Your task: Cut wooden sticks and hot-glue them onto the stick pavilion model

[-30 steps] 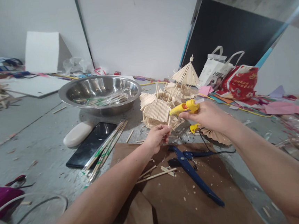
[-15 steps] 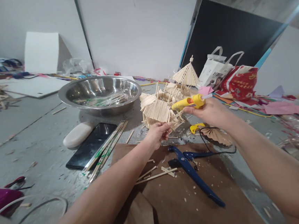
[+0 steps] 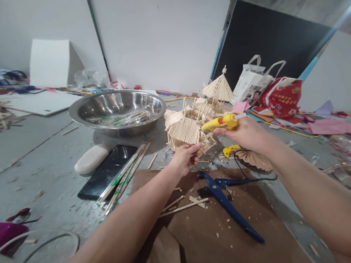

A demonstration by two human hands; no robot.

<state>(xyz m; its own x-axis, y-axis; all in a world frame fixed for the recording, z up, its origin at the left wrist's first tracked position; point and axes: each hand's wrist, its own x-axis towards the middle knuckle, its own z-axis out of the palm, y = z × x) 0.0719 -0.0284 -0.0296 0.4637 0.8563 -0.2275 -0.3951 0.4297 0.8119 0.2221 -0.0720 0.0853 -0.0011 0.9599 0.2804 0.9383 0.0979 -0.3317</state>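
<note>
My right hand is wrapped round a yellow glue gun, with a clear glue stick out of its back end. The gun's nozzle points left, close to the slatted roof of a model building made of thin wooden sticks. At the model's front lower edge, my left hand is closed in a pinch on what looks like a thin wooden stick, mostly hidden by the fingers. Below both hands, a blue-handled cutter lies on a brown sheet among cut stick pieces.
Left of the model stands a steel basin with wrapped sticks in it. A phone, a white oval object and packaged sticks lie nearer. Behind at right are bags and coloured paper. A folded paper fan lies near my right forearm.
Almost nothing differs. My right hand and the glue gun have shifted very slightly; my left hand keeps its pinch at the model's front.
</note>
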